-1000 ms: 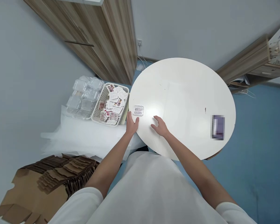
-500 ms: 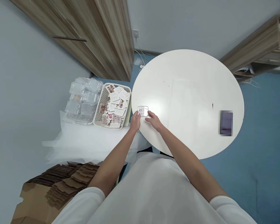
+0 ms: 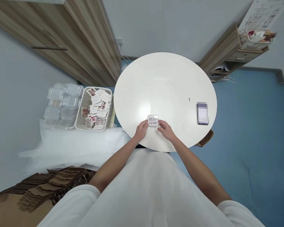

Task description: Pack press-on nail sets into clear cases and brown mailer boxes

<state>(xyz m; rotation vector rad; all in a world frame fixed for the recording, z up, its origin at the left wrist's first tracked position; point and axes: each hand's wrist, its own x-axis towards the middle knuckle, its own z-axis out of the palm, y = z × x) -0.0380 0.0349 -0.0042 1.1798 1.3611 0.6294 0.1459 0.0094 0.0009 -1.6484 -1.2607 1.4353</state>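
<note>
Between my two hands is a small clear plastic case (image 3: 153,120), with rows of small purplish pieces visible in it; they look like press-on nails, but are too small to be sure. My left hand (image 3: 141,130) grips its left end with thumb and fingers. At its right end, my right hand (image 3: 166,130) holds the edge between the fingertips, its other fingers curled below. The case is over the white round table (image 3: 170,94), close to the edge nearest my body.
Left of the table, a white basket (image 3: 77,124) holds printed cards and small clear packs. Beyond it are stacked clear plastic boxes (image 3: 61,107). White sheeting (image 3: 80,138) and folded cardboard (image 3: 54,186) lie nearer me. A pixelated phone-like object (image 3: 202,113) rests on the table's right side.
My view has swung to the right. Both hands have brought the case from the table's left edge rightward to its near side. The phone-like object's dark face now shows a pale area.
</note>
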